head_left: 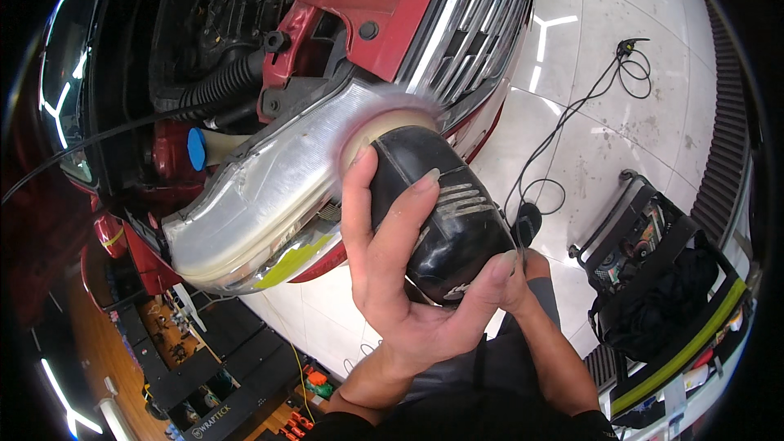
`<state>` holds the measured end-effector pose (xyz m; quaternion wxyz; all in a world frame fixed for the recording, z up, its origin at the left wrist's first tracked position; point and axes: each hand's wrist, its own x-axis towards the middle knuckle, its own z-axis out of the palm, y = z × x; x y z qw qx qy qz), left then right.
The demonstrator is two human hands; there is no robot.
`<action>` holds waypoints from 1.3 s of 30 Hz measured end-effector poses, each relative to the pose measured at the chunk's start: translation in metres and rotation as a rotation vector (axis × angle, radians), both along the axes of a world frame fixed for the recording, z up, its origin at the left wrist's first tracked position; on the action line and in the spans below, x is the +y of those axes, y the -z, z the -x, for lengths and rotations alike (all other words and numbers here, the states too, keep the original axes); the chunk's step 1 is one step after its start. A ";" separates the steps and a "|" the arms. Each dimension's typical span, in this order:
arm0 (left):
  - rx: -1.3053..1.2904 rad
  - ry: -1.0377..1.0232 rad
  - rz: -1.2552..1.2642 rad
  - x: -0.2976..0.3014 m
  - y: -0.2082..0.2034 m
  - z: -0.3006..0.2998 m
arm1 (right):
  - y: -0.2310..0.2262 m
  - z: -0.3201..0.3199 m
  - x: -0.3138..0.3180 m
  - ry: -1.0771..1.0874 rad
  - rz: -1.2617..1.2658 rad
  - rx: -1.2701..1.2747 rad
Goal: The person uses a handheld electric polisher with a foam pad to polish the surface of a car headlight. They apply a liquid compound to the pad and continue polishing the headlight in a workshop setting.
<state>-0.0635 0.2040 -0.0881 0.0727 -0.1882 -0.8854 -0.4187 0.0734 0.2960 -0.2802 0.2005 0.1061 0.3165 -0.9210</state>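
A black power sander lies with its round, motion-blurred pad on the upper right end of a clouded, scuffed car headlight. My left hand wraps over the sander's body, two fingers along its near side and the thumb across its rear. Behind the tool's rear end my right hand is closed on it. The sander hides most of its fingers. Yellow-green tape runs along the headlight's lower edge.
Around the headlight are the red car's open engine bay and chrome grille. A black cable trails over the tiled floor. Right stands a cart with a black cloth; lower left, a black tool bench.
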 end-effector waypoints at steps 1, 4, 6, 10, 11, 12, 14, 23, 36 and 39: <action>0.005 -0.016 -0.012 -0.001 0.000 -0.001 | -0.001 0.000 -0.002 0.001 0.021 -0.012; 0.012 -0.061 -0.089 0.001 0.001 -0.002 | 0.004 -0.004 -0.005 0.016 -0.005 0.002; 0.021 -0.060 -0.088 -0.001 0.002 -0.001 | 0.002 -0.001 -0.004 0.008 -0.044 0.004; 0.006 -0.069 -0.098 -0.007 0.001 -0.004 | -0.007 0.002 0.000 -0.012 -0.091 0.017; 0.002 -0.076 -0.107 -0.008 0.000 -0.005 | -0.007 0.001 -0.001 -0.011 -0.096 0.030; 0.002 -0.084 -0.116 -0.010 0.000 -0.007 | -0.008 -0.001 -0.002 -0.010 -0.092 0.023; 0.008 -0.091 -0.117 -0.015 -0.002 -0.010 | -0.010 -0.006 -0.005 -0.010 -0.085 0.008; 0.010 -0.208 -0.198 -0.045 -0.002 -0.033 | -0.021 -0.013 -0.019 -0.072 -0.140 0.042; 0.046 -0.312 -0.274 -0.077 -0.002 -0.051 | -0.045 -0.013 -0.024 -0.143 -0.387 0.143; 0.014 -0.200 -0.206 -0.062 -0.004 -0.037 | -0.027 -0.024 -0.022 -0.108 -0.341 0.115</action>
